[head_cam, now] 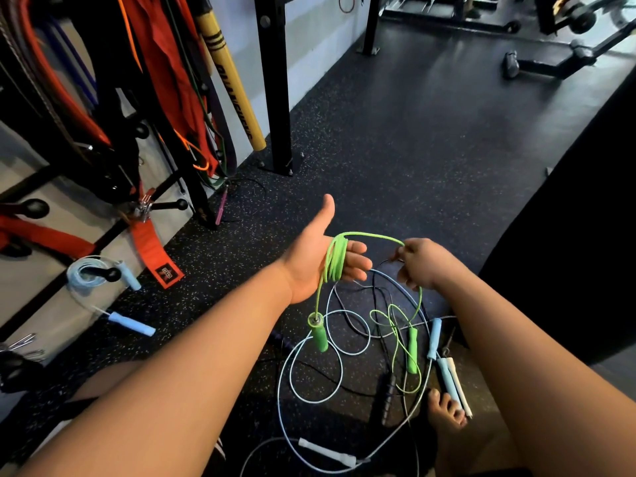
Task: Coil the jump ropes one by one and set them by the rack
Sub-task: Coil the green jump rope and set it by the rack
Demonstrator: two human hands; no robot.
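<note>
We are winding the green jump rope (335,261) around our left hand (318,256): several loops are lying across the open palm, thumb up and fingers lightly curled beneath them. One green handle (318,333) is dangling below that hand; the other green handle (412,349) is lying on the floor (395,132). Our right hand (420,263) is pinching the free run of the green cord, fingers closed on it. Beneath both hands, light blue, white and black ropes (309,366) are sprawling in a tangle on the floor. At left, a coiled light blue rope (89,273) is hanging on a peg of the rack (113,187), beside resistance bands (179,80).
</note>
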